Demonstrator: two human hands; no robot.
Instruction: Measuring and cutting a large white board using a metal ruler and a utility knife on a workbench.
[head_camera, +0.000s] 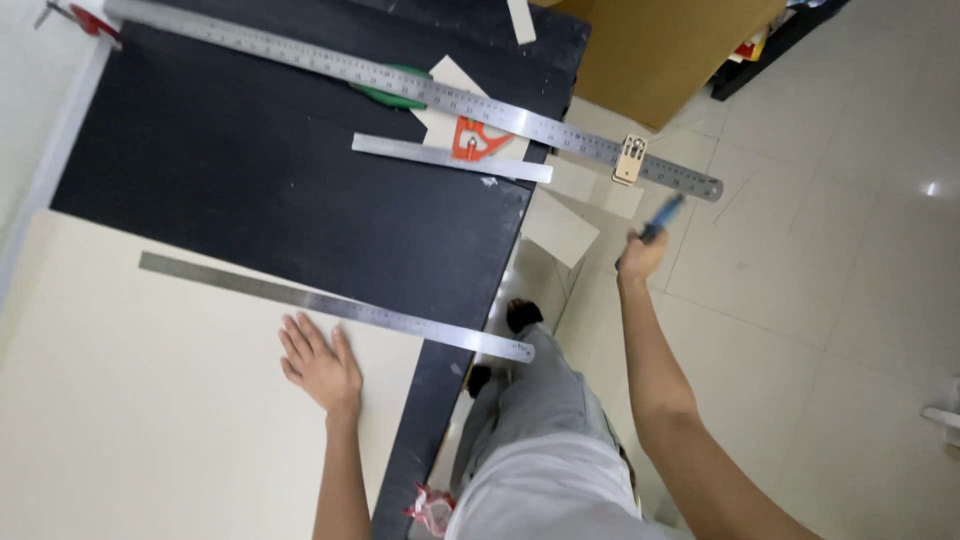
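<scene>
Cream board (150, 400) lies uncut on our black table's (250, 170) near corner; our left hand (320, 365) presses it flat-fingered below the steel ruler (335, 305), our right hand (642, 255) clenches a blue knife (662, 217) off-table.

Even indoor light, with a blurred hand at the table's edge

Bright, diffuse light fills the tilted head view; the white floor tiles (850, 200) carry a small glare spot at far right, and the steel rulers (420, 85) shine pale. Shadows are faint and soft beneath the left hand (320, 365) on the cream board (130, 400). The right hand (640, 255) and its blue tool (662, 218) are smeared by motion blur. Straight edges bow slightly toward the corners.
</scene>
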